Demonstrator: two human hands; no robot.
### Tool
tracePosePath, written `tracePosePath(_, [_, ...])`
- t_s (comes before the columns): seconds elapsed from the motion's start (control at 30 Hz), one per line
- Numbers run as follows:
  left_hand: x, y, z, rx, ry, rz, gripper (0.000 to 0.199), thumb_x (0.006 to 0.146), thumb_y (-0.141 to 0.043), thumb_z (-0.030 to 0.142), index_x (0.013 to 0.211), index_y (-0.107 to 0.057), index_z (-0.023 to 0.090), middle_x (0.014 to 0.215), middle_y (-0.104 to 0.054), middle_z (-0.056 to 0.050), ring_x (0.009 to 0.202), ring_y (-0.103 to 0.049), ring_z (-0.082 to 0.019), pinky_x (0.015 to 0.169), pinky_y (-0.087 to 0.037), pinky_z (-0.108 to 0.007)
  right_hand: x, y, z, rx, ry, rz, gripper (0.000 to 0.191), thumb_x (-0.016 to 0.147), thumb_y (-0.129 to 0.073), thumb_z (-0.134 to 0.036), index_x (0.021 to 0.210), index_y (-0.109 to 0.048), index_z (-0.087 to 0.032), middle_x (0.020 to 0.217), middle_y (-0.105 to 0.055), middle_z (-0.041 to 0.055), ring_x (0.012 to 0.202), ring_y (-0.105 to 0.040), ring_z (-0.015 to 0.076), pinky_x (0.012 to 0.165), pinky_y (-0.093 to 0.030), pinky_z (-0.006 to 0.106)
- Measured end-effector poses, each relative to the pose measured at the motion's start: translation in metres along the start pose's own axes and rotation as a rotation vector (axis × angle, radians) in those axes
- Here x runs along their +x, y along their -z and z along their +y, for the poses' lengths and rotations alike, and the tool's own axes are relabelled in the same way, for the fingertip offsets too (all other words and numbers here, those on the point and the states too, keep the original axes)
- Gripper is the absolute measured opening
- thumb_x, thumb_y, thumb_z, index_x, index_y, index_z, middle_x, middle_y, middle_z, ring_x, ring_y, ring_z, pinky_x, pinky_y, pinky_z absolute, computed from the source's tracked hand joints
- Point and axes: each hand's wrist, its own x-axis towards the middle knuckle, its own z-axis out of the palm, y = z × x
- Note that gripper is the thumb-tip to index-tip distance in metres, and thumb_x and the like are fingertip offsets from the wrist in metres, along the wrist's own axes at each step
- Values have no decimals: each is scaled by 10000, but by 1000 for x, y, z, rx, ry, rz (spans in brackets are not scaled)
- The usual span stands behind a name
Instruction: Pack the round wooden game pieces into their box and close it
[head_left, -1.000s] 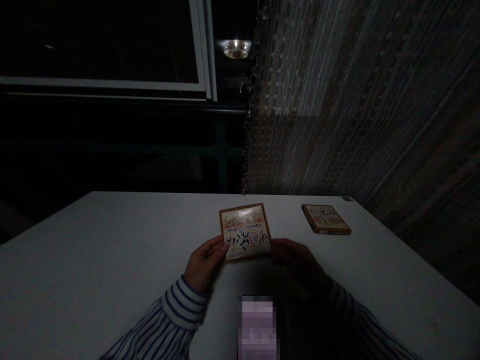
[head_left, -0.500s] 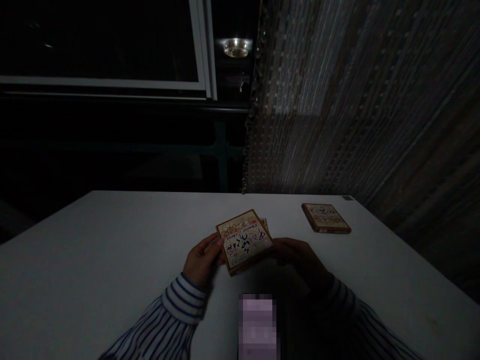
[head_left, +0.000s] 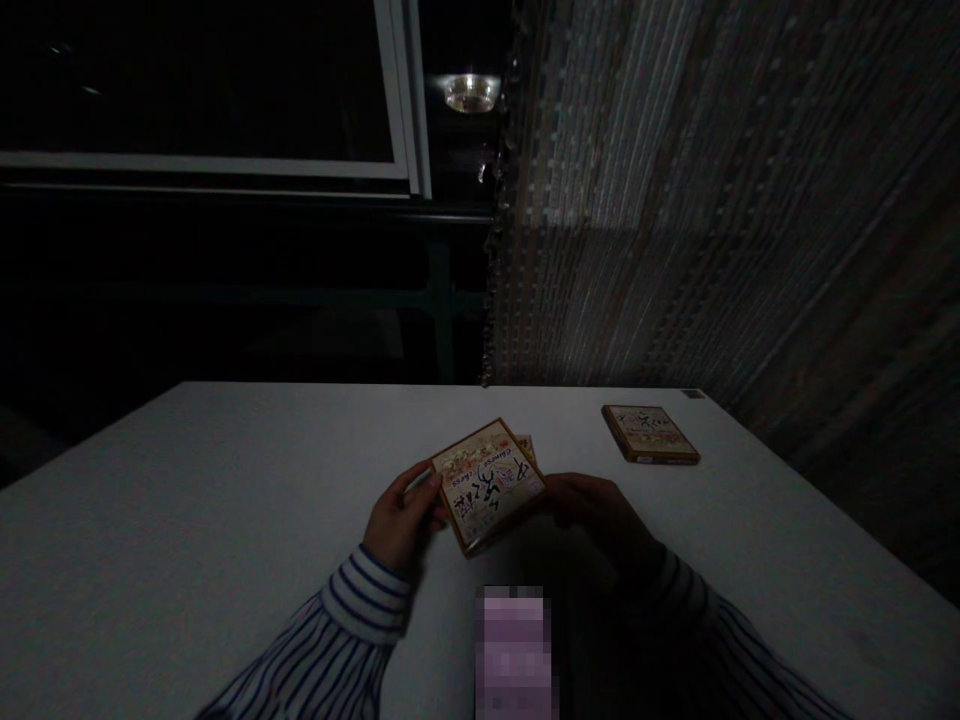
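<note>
A flat square Chinese chess box [head_left: 491, 485] with a brown border is held tilted above the white table. My left hand [head_left: 401, 515] grips its left edge, thumb on top and fingers underneath. At the right corner, my right hand [head_left: 596, 510] is closed with its fingertips against the box; shadow hides part of that hand. Behind the held box, the corner of another printed piece [head_left: 526, 446] sticks out, mostly covered. I cannot tell whether it is held or lies on the table.
A similar chess box [head_left: 651, 434] lies flat at the right rear of the white table [head_left: 225, 500]. A blurred pinkish screen [head_left: 514, 650] is at the near edge. A string curtain [head_left: 600, 200] hangs behind, beside a dark window [head_left: 195, 80]. The light is dim.
The held chess box has tilted slightly, its near corner a little lower. Both hands keep almost the same place and grip. The view has shifted very slightly.
</note>
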Motion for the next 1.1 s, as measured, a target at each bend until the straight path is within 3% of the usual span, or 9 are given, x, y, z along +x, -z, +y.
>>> tracePosePath(0.23, [0, 0, 1, 3, -36, 48, 705, 500, -747, 430, 1091, -530, 111, 557, -607, 2, 461, -533, -105, 417, -401, -203, 1, 1, 3, -3, 17, 12, 388, 754, -518, -474, 888, -658, -138, 666, -598, 21, 569, -520, 115, 511, -439, 239])
tracePosePath(0.7, [-3, -1, 5, -52, -76, 30, 570, 531, -756, 342, 1019, -570, 113, 655, -637, -20, 537, -556, -102, 471, -434, -201, 1, 2, 0, -20, 7, 92, 381, 720, -568, -454, 918, -653, -140, 691, -623, 34, 567, -530, 122, 519, -442, 258])
tracePosePath(1.1, [0, 2, 2, 5, -79, 75, 499, 499, -758, 398, 890, -620, 120, 704, -656, -36, 579, -587, -121, 521, -471, -220, 3, 4, 3, 5, 17, 143, 376, 716, -569, -450, 914, -648, -139, 748, -649, 44, 612, -550, 132, 549, -448, 261])
